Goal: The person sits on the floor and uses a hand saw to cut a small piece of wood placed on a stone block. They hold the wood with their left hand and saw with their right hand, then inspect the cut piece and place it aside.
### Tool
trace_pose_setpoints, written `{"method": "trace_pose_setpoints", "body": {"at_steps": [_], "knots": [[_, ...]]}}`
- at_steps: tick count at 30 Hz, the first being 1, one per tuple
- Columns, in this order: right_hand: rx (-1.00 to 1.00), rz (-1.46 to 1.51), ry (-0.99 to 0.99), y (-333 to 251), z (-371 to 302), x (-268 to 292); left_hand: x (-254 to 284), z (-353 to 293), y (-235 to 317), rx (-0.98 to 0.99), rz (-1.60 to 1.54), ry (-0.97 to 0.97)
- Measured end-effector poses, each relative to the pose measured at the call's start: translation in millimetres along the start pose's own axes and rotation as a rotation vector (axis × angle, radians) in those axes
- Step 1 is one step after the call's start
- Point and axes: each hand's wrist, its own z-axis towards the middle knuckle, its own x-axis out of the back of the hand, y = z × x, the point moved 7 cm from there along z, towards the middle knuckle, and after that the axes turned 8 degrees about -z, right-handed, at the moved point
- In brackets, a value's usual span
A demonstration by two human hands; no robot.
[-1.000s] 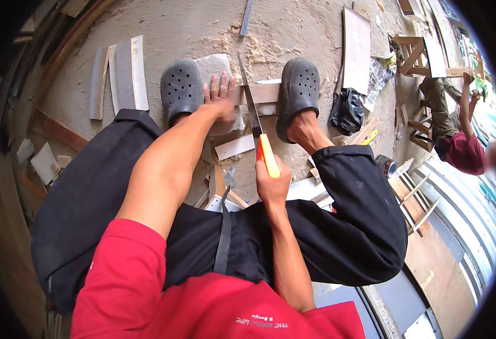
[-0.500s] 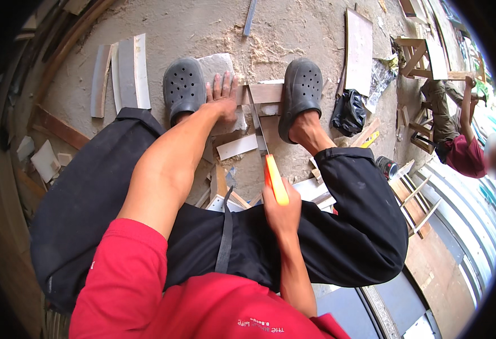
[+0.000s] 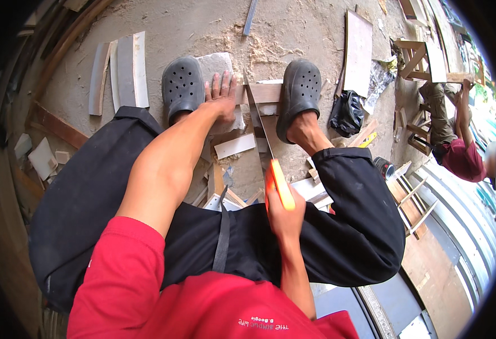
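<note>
My right hand (image 3: 287,213) is closed round the orange and yellow handle of a handsaw (image 3: 280,183). The saw's blade slants up and left, its far part lying against a wooden board (image 3: 267,93) that runs crosswise between my feet. My left hand (image 3: 222,103) rests flat on the left end of that board, fingers stretched out and slightly apart, with a pale block (image 3: 215,64) beyond the fingertips. My left clog (image 3: 183,85) stands beside that hand. The right clog (image 3: 299,96) presses on or beside the board's right end; I cannot tell which.
Sawdust and wood offcuts, one a white piece (image 3: 235,146), litter the floor. Planks (image 3: 128,72) lie at the left, a pale panel (image 3: 358,53) and a black plastic bag (image 3: 347,113) at the right. Farther right, another person (image 3: 462,158) works by a wooden frame (image 3: 414,59).
My right hand has drawn the saw slightly back toward me and to the right. The left hand stays in place on the board. At the right, the other person's arms have shifted a little.
</note>
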Motion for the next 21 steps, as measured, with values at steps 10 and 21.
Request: {"method": "trace_pose_setpoints", "body": {"at_steps": [10, 21], "knots": [[0.029, -0.049, -0.001, -6.1, -18.9, 12.7, 3.3, -7.0, 5.0, 0.004, -0.021, -0.024], [0.113, -0.042, 0.069, -7.9, -12.0, -0.3, -3.5, 5.6, 0.4, 0.003, 0.052, 0.042]]}}
